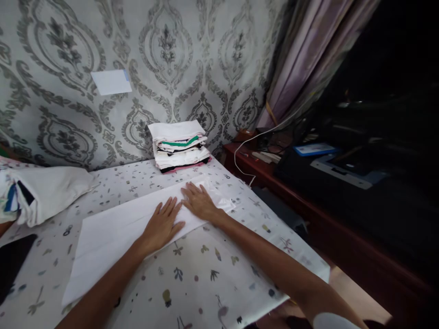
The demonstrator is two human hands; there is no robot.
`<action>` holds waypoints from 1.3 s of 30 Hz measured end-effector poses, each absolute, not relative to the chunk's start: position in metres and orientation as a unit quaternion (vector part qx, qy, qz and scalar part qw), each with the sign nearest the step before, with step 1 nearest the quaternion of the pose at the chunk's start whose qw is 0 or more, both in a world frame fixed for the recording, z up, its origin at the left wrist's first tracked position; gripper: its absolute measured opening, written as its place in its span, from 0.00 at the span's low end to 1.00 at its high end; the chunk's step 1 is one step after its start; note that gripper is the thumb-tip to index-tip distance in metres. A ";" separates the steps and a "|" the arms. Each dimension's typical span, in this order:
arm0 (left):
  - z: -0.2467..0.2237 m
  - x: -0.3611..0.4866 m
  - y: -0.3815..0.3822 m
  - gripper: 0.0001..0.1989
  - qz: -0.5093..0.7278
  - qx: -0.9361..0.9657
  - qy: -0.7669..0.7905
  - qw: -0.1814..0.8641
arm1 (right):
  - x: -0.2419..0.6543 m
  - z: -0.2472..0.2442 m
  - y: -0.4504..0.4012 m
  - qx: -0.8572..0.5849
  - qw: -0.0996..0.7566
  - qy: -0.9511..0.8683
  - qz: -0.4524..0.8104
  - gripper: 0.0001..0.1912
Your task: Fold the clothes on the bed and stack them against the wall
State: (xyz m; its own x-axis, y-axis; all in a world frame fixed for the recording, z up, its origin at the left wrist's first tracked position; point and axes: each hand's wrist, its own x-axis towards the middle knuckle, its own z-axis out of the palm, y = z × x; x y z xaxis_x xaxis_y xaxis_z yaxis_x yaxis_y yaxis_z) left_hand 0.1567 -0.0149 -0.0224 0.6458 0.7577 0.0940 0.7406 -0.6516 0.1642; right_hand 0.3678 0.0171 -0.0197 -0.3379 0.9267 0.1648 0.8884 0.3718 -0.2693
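A long folded white cloth point(113, 233) lies flat across a bed sheet printed with small plants. My left hand point(164, 224) rests palm down near the cloth's middle, fingers spread. Just to its right, my right hand point(199, 200) lies flat too, close to the far right end. That end looks thin and slightly crumpled past my fingers. The fingertips of the two hands nearly meet. Neither hand grips anything. Behind the cloth, against the wall, stands a stack of folded clothes point(180, 146), mostly white with green, black and pink edges.
More white clothes point(51, 187) lie in a heap at the left, beside a dark flat object point(13, 265). The patterned sheet point(192, 292) ends at right. Past it, a dark red desk point(308, 205) holds a blue-edged item point(315, 149) and a white cable point(236, 155).
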 end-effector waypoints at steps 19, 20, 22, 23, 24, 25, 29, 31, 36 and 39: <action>-0.023 0.156 -0.013 0.34 0.055 0.908 0.415 0.027 | 0.457 -0.023 -0.007 -0.629 0.200 -0.748 0.071 0.29; -0.023 0.156 -0.014 0.34 0.053 0.907 0.416 0.026 | 0.469 -0.024 -0.008 -0.640 0.230 -0.730 0.071 0.29; -0.022 0.156 -0.014 0.34 0.051 0.907 0.417 0.026 | 0.489 -0.027 -0.013 -0.653 0.293 -0.695 0.071 0.28; -0.021 0.156 -0.015 0.34 0.048 0.907 0.417 0.029 | 0.496 -0.028 -0.016 -0.651 0.316 -0.686 0.070 0.29; -0.020 0.156 -0.015 0.35 0.044 0.907 0.417 0.033 | 0.501 -0.029 -0.020 -0.645 0.330 -0.686 0.069 0.29; -0.018 0.157 -0.015 0.35 0.039 0.907 0.418 0.038 | 0.503 -0.029 -0.024 -0.633 0.332 -0.696 0.068 0.29; -0.010 0.160 -0.016 0.35 0.032 0.903 0.424 0.065 | 0.488 -0.021 -0.035 -0.571 0.303 -0.761 0.058 0.29; -0.006 0.161 -0.019 0.34 0.035 0.898 0.432 0.084 | 0.472 -0.014 -0.034 -0.548 0.296 -0.781 0.042 0.28; -0.002 0.153 -0.034 0.32 0.069 0.889 0.440 0.110 | 0.421 -0.005 -0.021 -0.480 0.242 -0.841 0.056 0.28; -0.003 0.132 -0.046 0.32 0.075 0.890 0.438 0.106 | 0.384 -0.006 -0.013 -0.429 0.208 -0.876 0.069 0.29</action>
